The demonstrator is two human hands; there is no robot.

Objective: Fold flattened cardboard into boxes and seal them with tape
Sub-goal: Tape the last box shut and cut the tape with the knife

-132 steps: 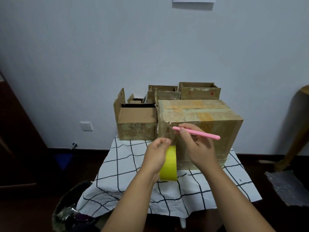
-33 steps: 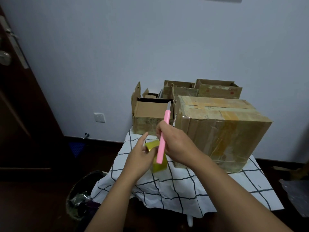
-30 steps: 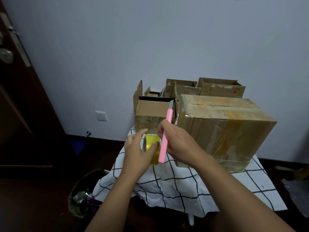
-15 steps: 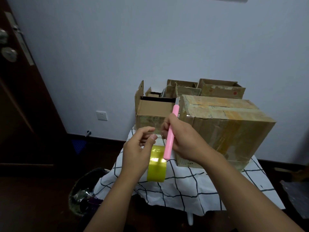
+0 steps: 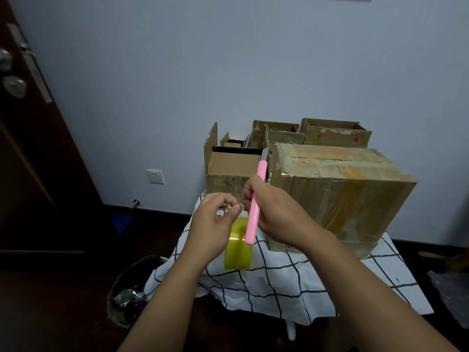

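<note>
Checked tablecloth; left hand pinches tape, right hand grips knife.

Dim, bluish indoor light; dark, murky left edge; wide-angle bending; glare perhaps on the tape roll.

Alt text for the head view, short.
Two hands work over a grid-cloth table: the right hand grips a pink knife, blade up, while the left hand pinches tape above a hanging yellow roll. A taped box stands behind.
</note>
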